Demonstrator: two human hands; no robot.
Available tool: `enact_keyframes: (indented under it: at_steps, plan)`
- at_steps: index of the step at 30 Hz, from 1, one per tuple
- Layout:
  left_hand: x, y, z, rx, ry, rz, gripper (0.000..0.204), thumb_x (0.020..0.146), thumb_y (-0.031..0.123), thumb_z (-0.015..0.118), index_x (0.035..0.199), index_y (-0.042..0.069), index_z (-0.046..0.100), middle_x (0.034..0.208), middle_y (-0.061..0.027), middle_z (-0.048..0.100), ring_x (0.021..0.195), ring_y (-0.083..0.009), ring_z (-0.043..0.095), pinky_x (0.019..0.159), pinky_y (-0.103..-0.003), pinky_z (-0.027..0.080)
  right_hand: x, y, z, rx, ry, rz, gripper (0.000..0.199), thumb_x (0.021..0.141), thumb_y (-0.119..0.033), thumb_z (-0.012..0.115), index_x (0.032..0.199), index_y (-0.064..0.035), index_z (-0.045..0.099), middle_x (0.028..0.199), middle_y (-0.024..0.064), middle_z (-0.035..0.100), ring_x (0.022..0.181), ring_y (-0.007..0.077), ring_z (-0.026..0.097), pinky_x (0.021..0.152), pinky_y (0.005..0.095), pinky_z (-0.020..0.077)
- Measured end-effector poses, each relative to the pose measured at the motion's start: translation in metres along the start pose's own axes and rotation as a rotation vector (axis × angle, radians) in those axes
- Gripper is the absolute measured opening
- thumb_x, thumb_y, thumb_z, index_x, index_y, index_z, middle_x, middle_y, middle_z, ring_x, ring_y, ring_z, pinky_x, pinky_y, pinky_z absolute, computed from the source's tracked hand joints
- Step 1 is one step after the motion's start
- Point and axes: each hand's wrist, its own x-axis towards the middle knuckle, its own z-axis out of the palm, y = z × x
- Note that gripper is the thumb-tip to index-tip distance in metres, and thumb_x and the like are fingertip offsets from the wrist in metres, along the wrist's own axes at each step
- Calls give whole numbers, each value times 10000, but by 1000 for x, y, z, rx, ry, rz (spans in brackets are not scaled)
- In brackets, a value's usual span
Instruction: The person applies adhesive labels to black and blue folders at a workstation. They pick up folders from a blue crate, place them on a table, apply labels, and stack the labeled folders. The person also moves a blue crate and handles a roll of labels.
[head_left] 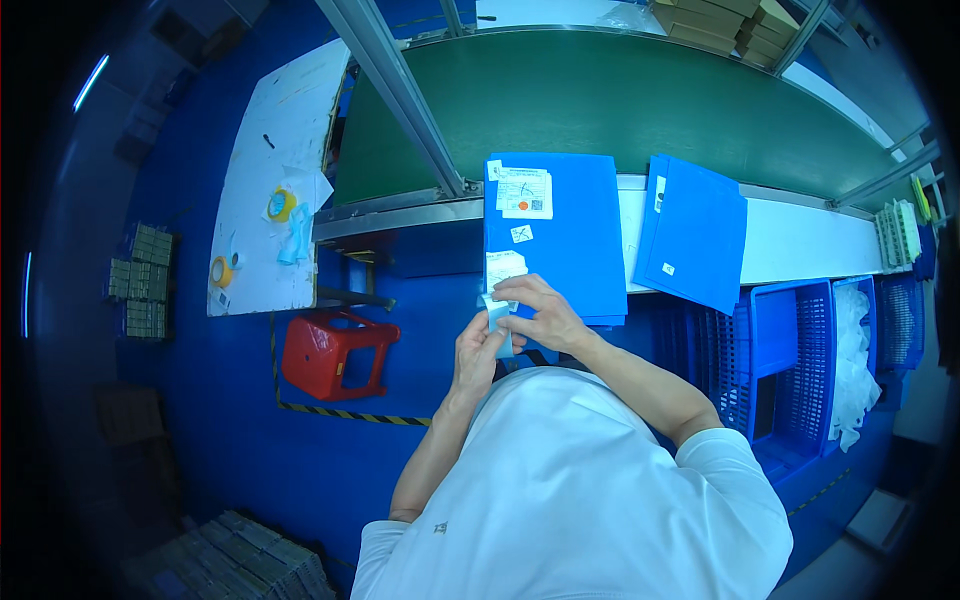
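Note:
In front of my body, my left hand (pixel 477 352) grips a small pale-blue strip (pixel 503 342), which looks like folded paper or label backing. My right hand (pixel 548 313) pinches at its upper end, fingers bent; what sits right between the fingertips is partly hidden. Both hands are at the near left corner of a stack of flat blue sheets (pixel 585 235). A printed white label (pixel 525 193), a small white sticker (pixel 522 234) and another white paper (pixel 505 265) lie along the stack's left side. To the right lie more blue sheets (pixel 705 235), slightly fanned, with small white stickers.
A green conveyor belt (pixel 600 95) runs behind a metal frame post (pixel 400 90). Tape rolls (pixel 282 205) and scraps lie on a white table (pixel 265 130) at left. A red stool (pixel 335 355) stands below. Blue crates (pixel 790 350) and cardboard boxes (pixel 700 22) are at right.

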Motion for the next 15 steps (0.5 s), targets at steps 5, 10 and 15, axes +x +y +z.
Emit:
enact_keyframes:
  at_steps: [5, 10, 15]
  plan:
    - [-5, 0, -6, 66, 21, -42, 368, 966, 48, 501, 1323, -34, 536, 994, -148, 690, 853, -197, 705, 757, -322, 592, -3, 4, 8, 123, -53, 139, 289, 865, -201, 721, 1124, -72, 728, 1171, 84, 682, 1135, 256, 602, 997, 384, 485]
    - [-8, 4, -7, 140, -15, -111, 385, 931, 58, 519, 1306, -26, 551, 955, -152, 690, 835, -218, 708, 749, -334, 594, -5, 8, 5, 341, -39, 329, 240, 903, -234, 673, 1063, -79, 765, 1103, 79, 706, 1034, 255, 645, 926, 369, 515]
    - [-9, -4, -11, 114, 24, -157, 426, 920, 42, 503, 1338, -39, 521, 935, -158, 689, 822, -227, 706, 737, -341, 593, -11, 38, -27, 139, 338, 304, 184, 905, -175, 684, 1045, -94, 772, 1039, 88, 720, 1014, 247, 660, 884, 326, 515]
